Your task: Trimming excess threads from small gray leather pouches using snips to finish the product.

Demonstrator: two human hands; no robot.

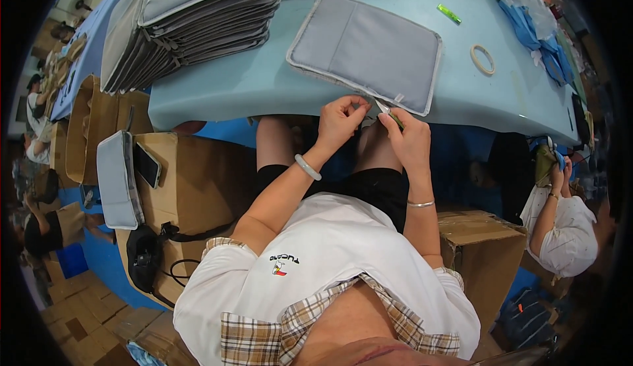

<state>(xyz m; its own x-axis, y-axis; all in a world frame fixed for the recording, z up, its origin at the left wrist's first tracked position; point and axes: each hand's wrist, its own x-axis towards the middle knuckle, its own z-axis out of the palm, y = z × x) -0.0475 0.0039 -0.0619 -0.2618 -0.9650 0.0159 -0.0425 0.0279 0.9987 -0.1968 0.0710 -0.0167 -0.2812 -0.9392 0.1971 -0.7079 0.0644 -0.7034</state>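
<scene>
A flat grey padded sleeve [386, 48] with a bound edge lies on the light blue table, its near edge toward me. My right hand [407, 140] is closed around thread snips [384, 107] with a green handle. The metal blades point at the sleeve's near edge. Just left of the blades, my left hand [341, 123] pinches at that same edge with thumb and forefinger. What lies between those fingertips is too small to make out.
A tall stack of grey sleeves [211, 20] stands at the table's left. Tape roll [482, 59], green cutter-like item [449, 14] and plastic bags [527, 10] lie rightward. Cardboard boxes [198, 175] flank me; one bears a phone [147, 165] and black pouch [143, 255]. Other people work nearby.
</scene>
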